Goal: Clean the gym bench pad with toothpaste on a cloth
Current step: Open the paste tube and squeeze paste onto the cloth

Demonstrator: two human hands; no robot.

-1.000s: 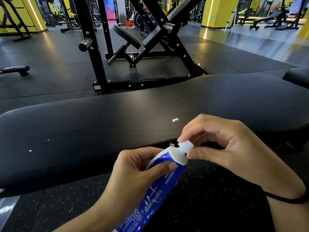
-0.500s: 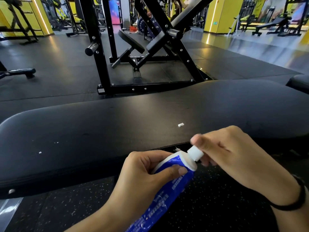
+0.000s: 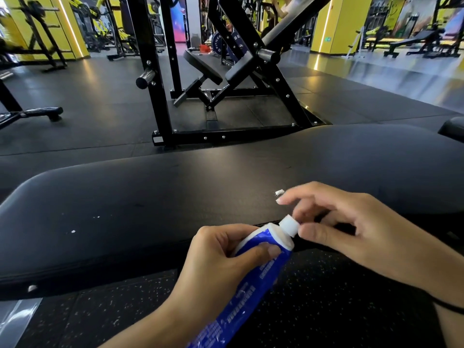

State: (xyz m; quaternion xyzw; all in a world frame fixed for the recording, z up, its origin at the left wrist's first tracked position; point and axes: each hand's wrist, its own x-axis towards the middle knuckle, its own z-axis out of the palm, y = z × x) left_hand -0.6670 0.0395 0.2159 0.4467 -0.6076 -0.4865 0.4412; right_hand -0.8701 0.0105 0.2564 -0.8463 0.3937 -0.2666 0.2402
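A person is holding a blue and white toothpaste tube [image 3: 253,280] in front of a black gym bench pad [image 3: 155,197], seen from a camera worn on the head. The left hand [image 3: 221,264] is wrapping around the upper part of the tube, thumb pressing across its blue face just below the white shoulder, with the tube slanting up and to the right from the bottom of the frame. The right hand [image 3: 351,227] is sitting at the tube's tip, its thumb and fingers loosely curled and touching the white cap [image 3: 289,225]; whether it is pinching the cap firmly or only resting against it cannot be told. A thin black band [image 3: 449,307] is circling the right wrist.

The tube is hovering over the near edge of the pad, above a dark speckled floor [image 3: 326,310]. A small white scrap [image 3: 279,192] is lying on the pad just beyond the right index fingertip, and a few tiny white specks [image 3: 73,231] are dotting the pad farther left.

Behind the pad, a black steel machine frame [image 3: 160,96] with a padded seat [image 3: 200,65] is standing on dark rubber flooring. Yellow pillars [image 3: 336,23] and other equipment are showing in the background.
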